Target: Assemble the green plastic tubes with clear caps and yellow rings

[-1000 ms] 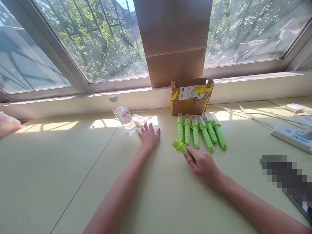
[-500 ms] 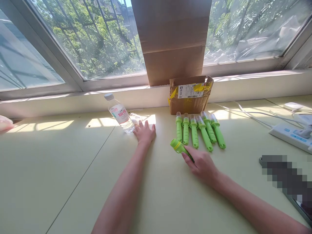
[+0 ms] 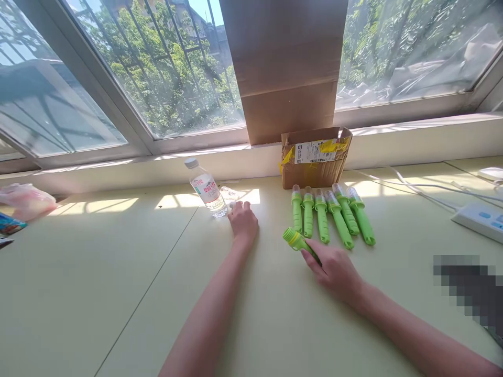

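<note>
My right hand (image 3: 333, 266) is wrapped round a green ribbed handle (image 3: 299, 242), whose open threaded end with a yellow ring points up and left. Several similar green handles with clear caps (image 3: 323, 215) lie side by side just beyond it. On the left, my left hand (image 3: 243, 222) rests on the table with its fingers curled together. Its fingertips meet a small pale thing, too small to make out, at the edge of some clear plastic (image 3: 228, 192). A clear water bottle (image 3: 208, 191) with a white cap stands right beside those fingers.
An open cardboard box (image 3: 314, 166) with yellow tape stands against the wall below the window. White cables and a power strip (image 3: 481, 220) are at the right, with a blurred dark object (image 3: 471, 288) nearer me. A pink plastic bag (image 3: 29, 201) lies far left.
My left hand's fingers were spread beside the bottle and are now drawn together. My right hand keeps the same hold on the green handle. The view has shifted slightly left.
</note>
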Tool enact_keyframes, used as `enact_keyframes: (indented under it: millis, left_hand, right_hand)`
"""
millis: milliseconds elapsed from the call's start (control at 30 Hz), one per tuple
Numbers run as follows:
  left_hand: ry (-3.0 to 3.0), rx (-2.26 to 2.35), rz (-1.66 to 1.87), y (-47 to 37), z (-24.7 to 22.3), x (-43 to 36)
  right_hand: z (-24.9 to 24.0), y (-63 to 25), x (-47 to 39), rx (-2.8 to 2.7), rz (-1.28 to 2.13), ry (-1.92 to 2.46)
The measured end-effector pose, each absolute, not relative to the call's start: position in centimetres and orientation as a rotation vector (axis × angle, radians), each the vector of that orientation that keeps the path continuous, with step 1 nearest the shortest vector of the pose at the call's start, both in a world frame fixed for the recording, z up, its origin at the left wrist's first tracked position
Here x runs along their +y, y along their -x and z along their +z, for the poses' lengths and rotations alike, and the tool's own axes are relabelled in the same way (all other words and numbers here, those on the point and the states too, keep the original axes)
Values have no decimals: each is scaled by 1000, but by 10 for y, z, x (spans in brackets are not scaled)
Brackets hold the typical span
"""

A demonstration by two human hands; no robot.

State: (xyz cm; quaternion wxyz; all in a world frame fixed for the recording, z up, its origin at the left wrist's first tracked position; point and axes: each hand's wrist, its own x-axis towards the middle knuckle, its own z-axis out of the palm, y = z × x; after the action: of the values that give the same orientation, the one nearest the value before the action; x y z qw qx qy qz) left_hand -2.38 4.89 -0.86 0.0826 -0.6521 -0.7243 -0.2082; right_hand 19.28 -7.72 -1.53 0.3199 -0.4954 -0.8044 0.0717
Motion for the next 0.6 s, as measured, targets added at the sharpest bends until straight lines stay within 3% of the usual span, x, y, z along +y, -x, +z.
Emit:
enact_keyframes:
  millis: [233, 467, 600]
  left_hand:
    - [2019, -2048, -826, 29, -8, 37]
    - [2077, -1696, -1476, 19, -7, 27]
    - [2111, -1849, -1787, 16, -9, 31]
  right_hand:
    - [-16, -192, -77, -2119, 209, 1317]
    - [-16, -193, -78, -2108, 155, 1309]
    - [-15, -192, -79, -2080, 108, 1370]
